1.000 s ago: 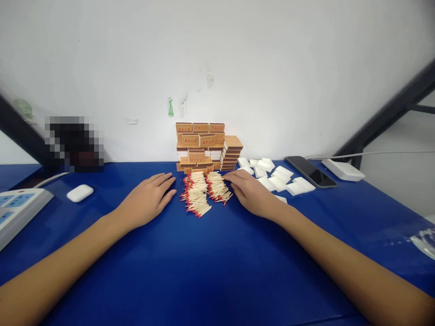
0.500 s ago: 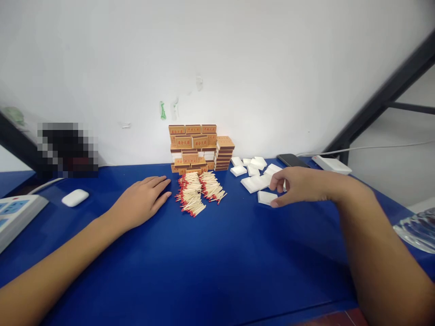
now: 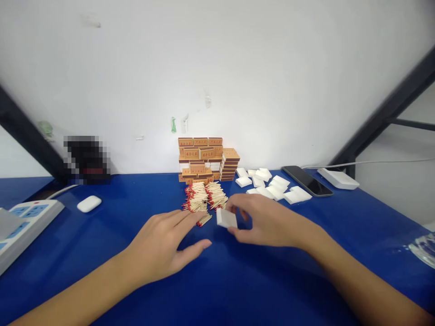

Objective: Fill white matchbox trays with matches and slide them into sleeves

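Box [image 3: 226,218] (white, probably card) pinched in right hand [image 3: 263,220], thumb opposing fingers, well out from back edge of worktop [image 3: 217,290] — likely light, crushable; hold lightly by sides. Left hand [image 3: 163,244]: thumb spread wide.

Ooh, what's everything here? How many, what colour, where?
Matchboxes: many, orange-brown, stacked at back
Matches: two piles, pale with red heads, centre
Loose trays: many, white, right of matchboxes
Held tray: one, white, near matches
Phone: one, black, right
Flat box: one, white, right
Rounded case: one, white, left
Power strip: one, white and blue, left edge
Blurred object: one, dark, back left
Clear object: one, colourless, right edge
Cables: at least two, white, both sides
Beams: several, black, both sides
Table: one, blue, underneath
Wall: one, white, behind
Left hand: one, bare, near matches
Right hand: one, bare, holding tray
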A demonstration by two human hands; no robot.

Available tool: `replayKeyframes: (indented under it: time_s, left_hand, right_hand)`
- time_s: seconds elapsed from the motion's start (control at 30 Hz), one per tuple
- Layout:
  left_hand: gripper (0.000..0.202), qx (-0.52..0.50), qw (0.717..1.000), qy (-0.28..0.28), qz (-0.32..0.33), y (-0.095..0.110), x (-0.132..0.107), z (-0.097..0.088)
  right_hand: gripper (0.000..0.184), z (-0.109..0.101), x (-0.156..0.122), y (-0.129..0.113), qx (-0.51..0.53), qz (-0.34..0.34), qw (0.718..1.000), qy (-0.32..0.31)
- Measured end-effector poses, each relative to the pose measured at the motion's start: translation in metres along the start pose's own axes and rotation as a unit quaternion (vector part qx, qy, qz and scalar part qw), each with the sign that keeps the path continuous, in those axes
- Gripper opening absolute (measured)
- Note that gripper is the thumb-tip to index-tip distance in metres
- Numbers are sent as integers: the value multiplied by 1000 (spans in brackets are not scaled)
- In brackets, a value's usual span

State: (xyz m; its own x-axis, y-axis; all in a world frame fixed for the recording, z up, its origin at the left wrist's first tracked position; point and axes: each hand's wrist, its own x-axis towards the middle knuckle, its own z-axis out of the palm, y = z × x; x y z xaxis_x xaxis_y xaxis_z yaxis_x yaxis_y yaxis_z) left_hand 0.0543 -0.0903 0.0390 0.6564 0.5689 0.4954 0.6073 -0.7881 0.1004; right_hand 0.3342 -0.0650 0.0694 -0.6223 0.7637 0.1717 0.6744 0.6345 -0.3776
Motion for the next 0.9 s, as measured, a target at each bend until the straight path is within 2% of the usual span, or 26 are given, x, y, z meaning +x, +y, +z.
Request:
replayKeyframes:
  time_s: [0.13,0.27,0.33,0.5,0.7,0.8,0.9]
  left_hand:
    - [56,-51,995,-70,-38,-3,0,3]
    - [41,-64,991,-105,-52,-7,2,5]
    - [33,-84,988,-114,-69,-7,1,8]
    - [29,-134,975,-127,-127,-6,0,14]
    - [29,-131,972,-142,-135,-8,1,14]
    - [29,-128,971,-148,-137,-9,1,15]
    - [31,-130,970,-149,-141,-10,0,17]
  right_hand:
    - [22,22,3,-15,32,-53,997,-37]
    - [28,28,4,-12,54,-63,996,-44]
    - [26,28,4,-10,57,-59,996,-42]
    - [26,30,5,-9,48,-53,997,-26]
    - [29,29,5,-8,55,-56,996,-42]
    - [26,27,7,0,62,-66,996,-4]
    - [16,26,13,18,38,-30,994,98]
